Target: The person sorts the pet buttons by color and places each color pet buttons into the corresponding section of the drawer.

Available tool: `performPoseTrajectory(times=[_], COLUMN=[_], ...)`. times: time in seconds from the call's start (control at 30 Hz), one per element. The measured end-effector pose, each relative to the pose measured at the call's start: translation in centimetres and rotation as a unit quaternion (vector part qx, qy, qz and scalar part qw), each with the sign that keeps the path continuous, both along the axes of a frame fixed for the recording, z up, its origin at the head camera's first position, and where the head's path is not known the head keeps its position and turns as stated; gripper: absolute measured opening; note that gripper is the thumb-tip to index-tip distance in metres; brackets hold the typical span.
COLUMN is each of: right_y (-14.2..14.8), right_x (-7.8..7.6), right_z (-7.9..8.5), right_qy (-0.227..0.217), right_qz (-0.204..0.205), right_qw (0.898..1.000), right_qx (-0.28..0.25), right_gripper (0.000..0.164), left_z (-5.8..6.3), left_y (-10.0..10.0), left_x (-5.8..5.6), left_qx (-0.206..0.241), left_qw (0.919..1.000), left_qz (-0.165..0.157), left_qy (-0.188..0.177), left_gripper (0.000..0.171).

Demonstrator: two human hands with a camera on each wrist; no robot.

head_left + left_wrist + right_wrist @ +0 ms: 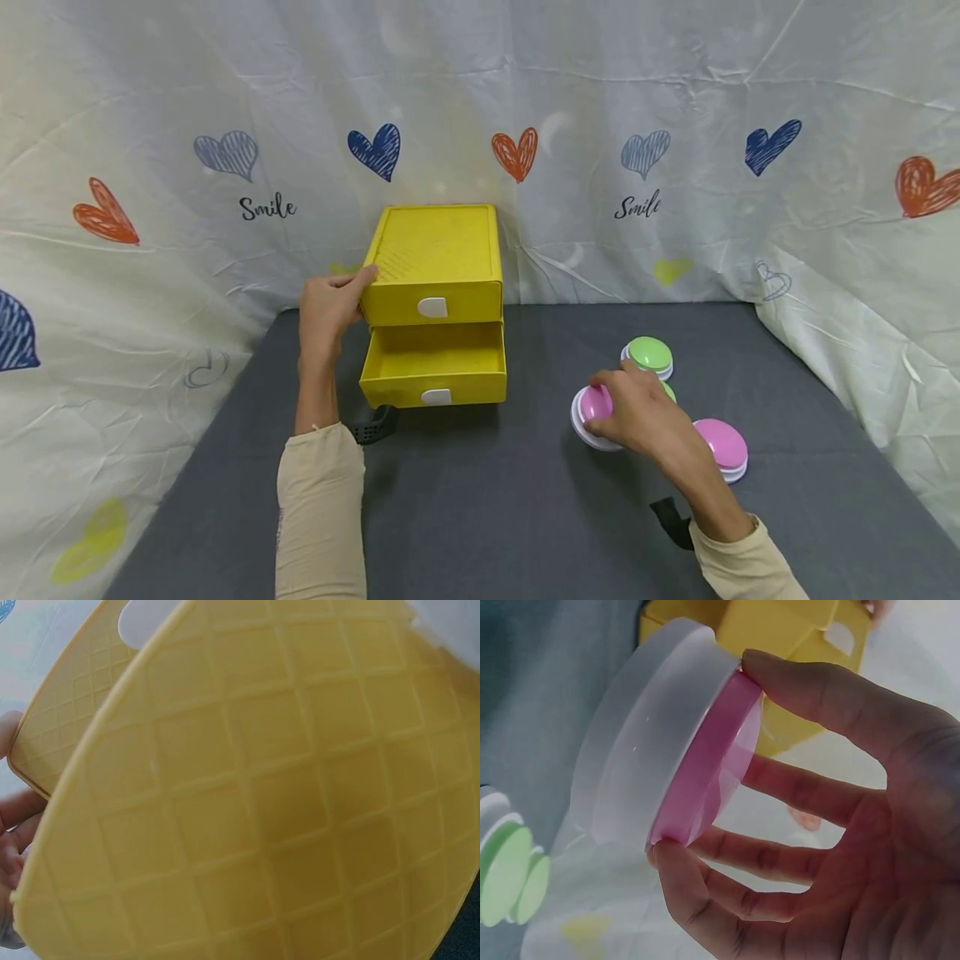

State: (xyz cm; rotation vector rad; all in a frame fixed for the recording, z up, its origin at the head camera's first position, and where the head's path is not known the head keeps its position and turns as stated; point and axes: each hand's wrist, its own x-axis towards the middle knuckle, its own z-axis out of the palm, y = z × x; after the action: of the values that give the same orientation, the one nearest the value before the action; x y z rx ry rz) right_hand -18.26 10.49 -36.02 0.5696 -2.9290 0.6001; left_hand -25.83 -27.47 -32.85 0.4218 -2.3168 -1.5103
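A two-tier yellow drawer box (pixel 442 242) stands at the back of the dark table; its lower drawer (pixel 431 392) is pulled out, with nothing visible inside. My left hand (pixel 330 304) holds the upper tier's left front corner, thumb at the top edge. In the left wrist view the lower drawer's front (pixel 247 802) hides much of that hand. My right hand (pixel 637 408) pinches a round white piece with a pink top (pixel 712 765) between thumb and fingertips, raised off the table in the right wrist view. Behind that hand are green-topped round pieces (pixel 651 354), one partly covered.
Another pink-topped round piece (pixel 722 443) lies right of my right hand. A pale cloth (pixel 570 83) printed with hearts hangs behind the table and at both sides. Dark table surface (pixel 480 500) stretches in front of the drawers.
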Motion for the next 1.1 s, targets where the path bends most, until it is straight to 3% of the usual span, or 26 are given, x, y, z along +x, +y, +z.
performPoseTrajectory(times=[0.37,0.53,0.9,1.1], right_y=[-2.5,-4.0,-7.0,-9.1], right_x=[0.0,0.1,0.6,-0.2], right_z=[2.4,3.5,5.3,5.8], right_qy=[0.036,0.022,0.036,0.036], right_qz=[0.012,0.0,0.004,0.006], right_qw=[0.999,1.0,0.998,0.997], right_qx=[0.0,-0.005,-0.05,-0.074], right_gripper=[0.039,0.044,0.043,0.038], left_z=[-0.2,-0.2,-0.1,-0.2], left_y=[0.0,0.0,0.1,0.0], left_x=[0.0,0.0,0.1,0.1], left_qx=[0.001,-0.004,0.005,0.009], left_qw=[0.9999,0.9999,1.0,1.0], left_qz=[0.002,0.009,0.007,-0.004], left_qy=[0.013,0.007,-0.003,0.001], left_gripper=[0.057,0.059,0.061,0.064])
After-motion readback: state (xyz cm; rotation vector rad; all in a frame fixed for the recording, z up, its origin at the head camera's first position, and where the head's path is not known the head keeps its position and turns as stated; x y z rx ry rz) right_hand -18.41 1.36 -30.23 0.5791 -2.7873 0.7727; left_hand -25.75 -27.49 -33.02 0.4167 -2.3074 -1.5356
